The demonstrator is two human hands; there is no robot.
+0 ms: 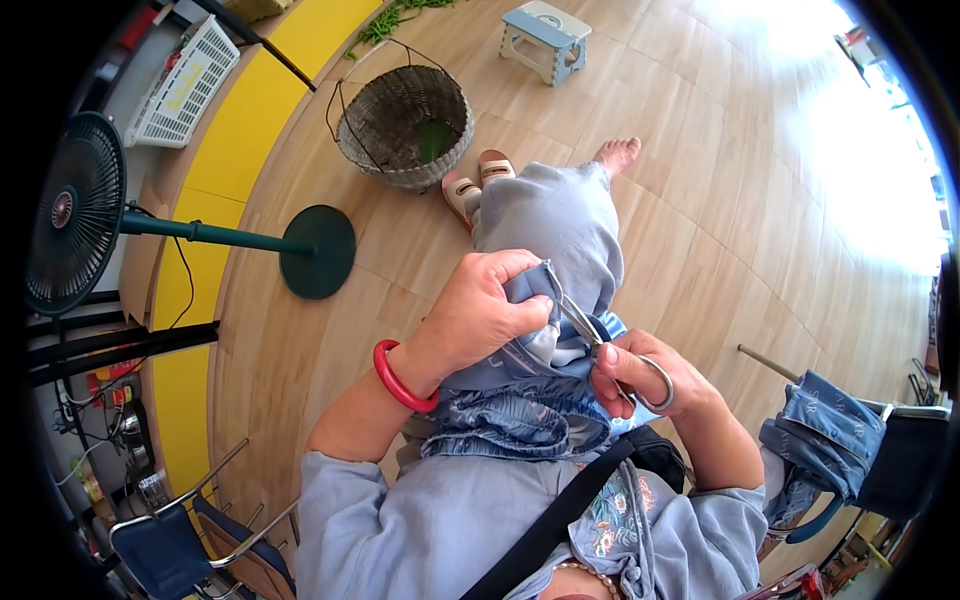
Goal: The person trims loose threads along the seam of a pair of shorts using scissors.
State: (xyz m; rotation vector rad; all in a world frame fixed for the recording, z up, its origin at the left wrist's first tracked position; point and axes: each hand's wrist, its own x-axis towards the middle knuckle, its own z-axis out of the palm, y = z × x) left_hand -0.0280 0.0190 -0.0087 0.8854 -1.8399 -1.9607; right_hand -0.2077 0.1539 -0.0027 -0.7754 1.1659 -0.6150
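My left hand [482, 312], with a red bangle [403, 376] on its wrist, pinches the edge of a light blue garment [510, 420] between thumb and fingers. In my right hand [655, 375] is a pair of metal scissors [580, 318], its finger loops around my fingers. The blades point up and left, touching or very near the fabric edge beside my left thumb; whether cloth lies between them I cannot tell. The garment's gathered, ruffled part rests across my lap, and some of its folds are hidden under my hands.
A woven basket [405, 125] with a green leaf inside stands ahead, near sandals [463, 192]. Further off are a folding stool [546, 40] and green vegetables [385, 25]. A fan [200, 232] stands left. Blue fabric [825, 435] hangs over a chair at right.
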